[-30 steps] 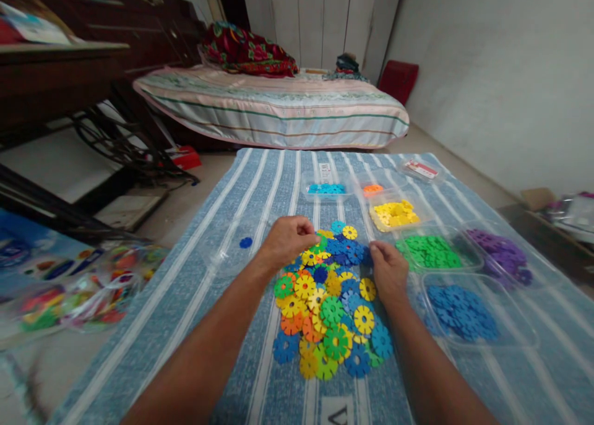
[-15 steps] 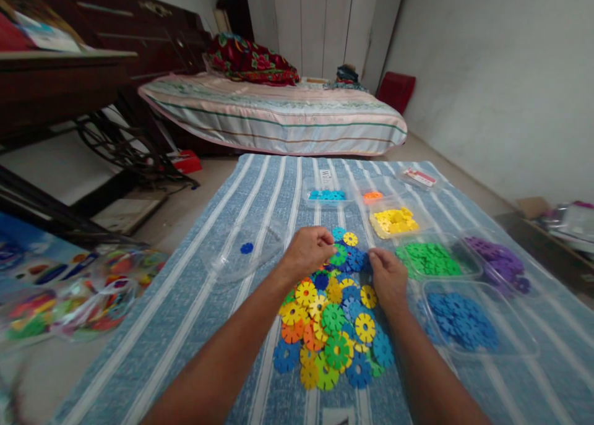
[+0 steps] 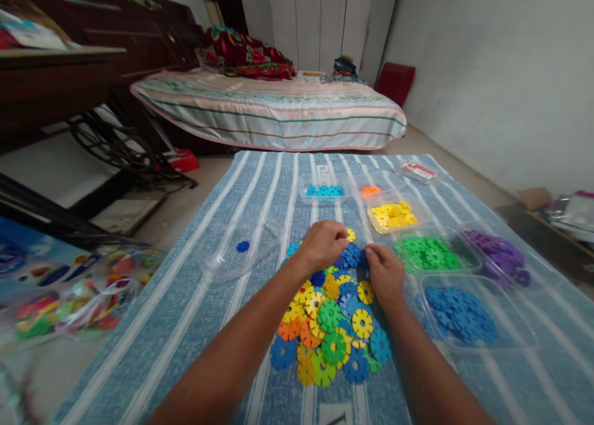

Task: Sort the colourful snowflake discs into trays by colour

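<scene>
A heap of notched plastic discs (image 3: 333, 317) in yellow, orange, green and blue lies on the striped cloth in front of me. Over its far side is my left hand (image 3: 323, 245), fingers pinched together at a yellow disc (image 3: 351, 234); anything between the fingertips is hidden. My right hand (image 3: 386, 273) rests along the heap's right edge, thumb and fingers closed beside several dark blue discs (image 3: 353, 255). Whether it grips one of them is hidden. To the left, a single dark blue disc (image 3: 242, 246) sits in a clear plastic container (image 3: 218, 261).
Clear tubs on the right and far side hold sorted discs: blue (image 3: 459, 313), green (image 3: 429, 253), purple (image 3: 499, 258), yellow (image 3: 393, 216), orange (image 3: 370, 191) and light blue (image 3: 323, 191). A clear box with a red-and-white label (image 3: 420, 170) is at the far right corner. Beyond stands a bed (image 3: 269, 112).
My left hand has moved right and slightly away across the heap, nearer the right hand, uncovering light blue discs at the left. My right hand has barely moved. The view has shifted slightly.
</scene>
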Demonstrator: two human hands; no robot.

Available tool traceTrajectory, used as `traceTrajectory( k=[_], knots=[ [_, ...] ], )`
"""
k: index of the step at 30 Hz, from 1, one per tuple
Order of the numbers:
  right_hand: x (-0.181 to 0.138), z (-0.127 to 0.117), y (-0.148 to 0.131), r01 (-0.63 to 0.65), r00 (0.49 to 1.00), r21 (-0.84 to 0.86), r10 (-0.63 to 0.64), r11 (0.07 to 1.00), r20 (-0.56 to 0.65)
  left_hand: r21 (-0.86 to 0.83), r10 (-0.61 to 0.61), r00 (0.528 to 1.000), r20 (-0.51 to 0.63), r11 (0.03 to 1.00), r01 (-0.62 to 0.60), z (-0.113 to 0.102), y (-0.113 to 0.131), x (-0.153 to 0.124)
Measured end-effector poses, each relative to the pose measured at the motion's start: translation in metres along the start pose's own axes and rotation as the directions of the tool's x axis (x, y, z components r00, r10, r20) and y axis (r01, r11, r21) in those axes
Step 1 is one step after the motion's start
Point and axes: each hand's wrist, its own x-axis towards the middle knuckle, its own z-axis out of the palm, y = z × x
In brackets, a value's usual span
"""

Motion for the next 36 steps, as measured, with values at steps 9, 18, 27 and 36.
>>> traceTrajectory(
  k=[9,18,27,36],
  knots=[
    [0.0,0.0,0.002,0.006,1.0,-0.005,-0.006,1.0,0.0,0.289,-0.056,0.993,0.102,0.957,0.024,-0.001,-0.04,-0.053],
    [-0.001,-0.001,0.005,0.029,1.0,-0.006,-0.029,1.0,0.006,0.261,-0.031,0.982,0.185,0.965,-0.019,0.0,-0.046,-0.06],
    [-0.001,-0.001,0.004,0.033,0.999,-0.013,-0.033,0.999,0.016,0.246,0.0,0.964,0.267,0.967,-0.068,-0.007,-0.033,-0.063],
    [-0.001,-0.001,0.004,0.032,0.999,-0.018,-0.032,0.999,0.017,0.198,0.003,0.961,0.275,0.978,-0.059,-0.005,-0.036,-0.064]
  ],
)
